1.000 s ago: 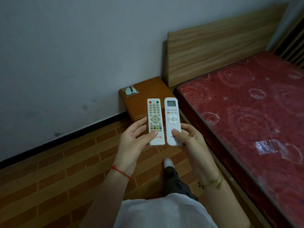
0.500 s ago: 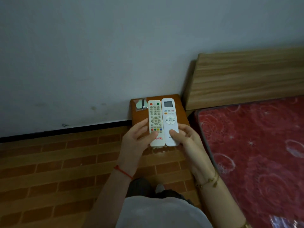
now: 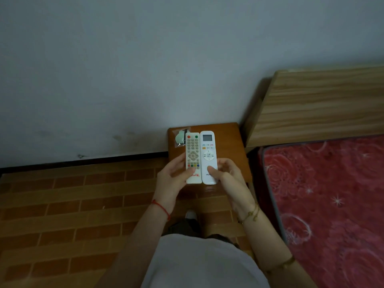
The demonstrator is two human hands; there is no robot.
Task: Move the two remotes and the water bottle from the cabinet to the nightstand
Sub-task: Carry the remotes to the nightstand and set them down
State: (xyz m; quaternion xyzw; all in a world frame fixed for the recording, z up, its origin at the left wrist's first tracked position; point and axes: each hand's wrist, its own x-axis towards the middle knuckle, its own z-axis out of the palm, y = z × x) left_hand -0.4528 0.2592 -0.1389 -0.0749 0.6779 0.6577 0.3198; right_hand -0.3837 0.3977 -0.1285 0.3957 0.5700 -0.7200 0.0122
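two remotes side by side, left hand (image 3: 172,179) fingers gripping buttoned remote (image 3: 193,156), right hand (image 3: 228,175) gripping screen remote (image 3: 208,156)

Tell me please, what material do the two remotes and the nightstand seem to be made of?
Left remote: apparently matte cream plastic, with coloured, probably rubber keys. Right remote: smooth white plastic with a small grey screen. Nightstand: looks like orange-brown wood or veneer with a slightly glossy finish; no grain is visible in this dim light.
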